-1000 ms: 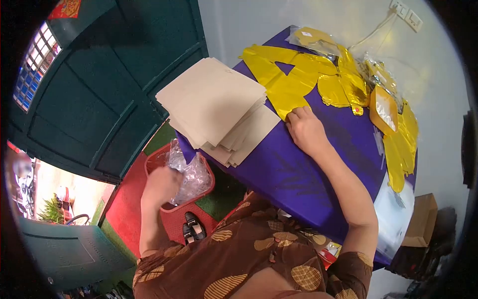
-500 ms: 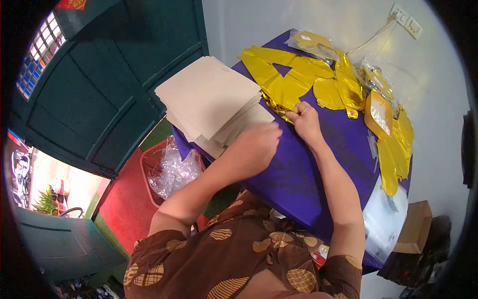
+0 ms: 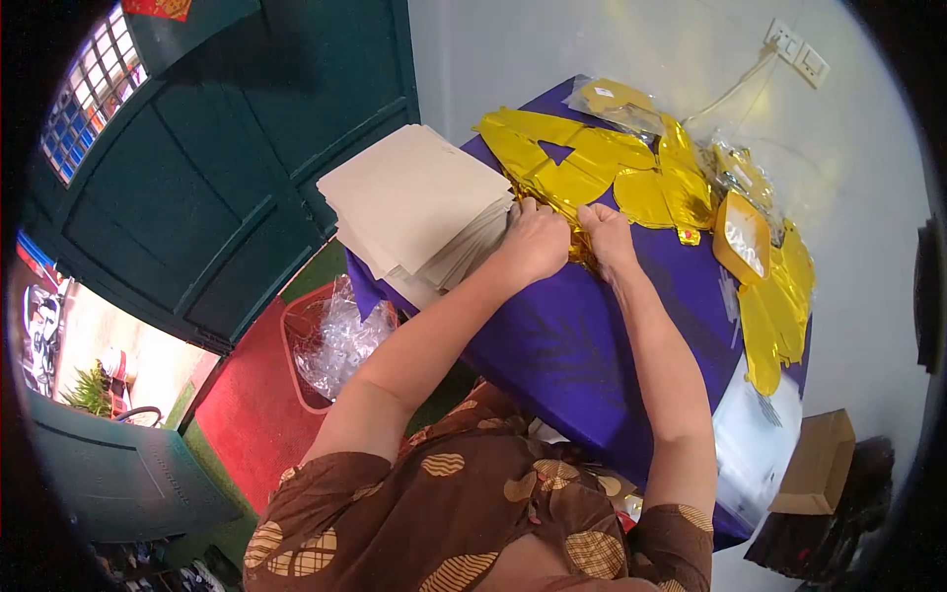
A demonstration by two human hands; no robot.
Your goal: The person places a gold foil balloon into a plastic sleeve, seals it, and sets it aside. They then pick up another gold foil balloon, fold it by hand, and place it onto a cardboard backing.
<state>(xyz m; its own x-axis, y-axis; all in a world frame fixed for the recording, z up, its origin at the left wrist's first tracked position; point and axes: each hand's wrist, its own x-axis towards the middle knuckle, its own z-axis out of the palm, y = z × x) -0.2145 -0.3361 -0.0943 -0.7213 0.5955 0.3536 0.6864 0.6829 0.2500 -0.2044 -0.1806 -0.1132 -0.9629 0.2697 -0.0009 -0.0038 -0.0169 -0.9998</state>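
Flat, shiny gold foil balloons (image 3: 582, 168) lie across the purple-covered table, one with a triangular hole. At the near edge of that foil, both hands work close together on a crumpled fold. My right hand (image 3: 609, 240) pinches the gold foil between thumb and bent fingers. Just left of it, my left hand (image 3: 538, 242) is closed on the same fold, its fingertips partly hidden. Beside my left hand stands a stack of cream card sheets (image 3: 414, 197).
A yellow tray (image 3: 726, 259) holds small white pieces at the right. More gold foil (image 3: 764, 335) and a clear-bagged packet (image 3: 617, 99) lie by the wall. A red basket (image 3: 296, 345) with clear plastic wrappers stands on the floor. A cardboard box (image 3: 817, 464) sits lower right.
My left hand has moved up and right from over the card stack's near edge to the gold foil. My right hand keeps its pinch on the foil.
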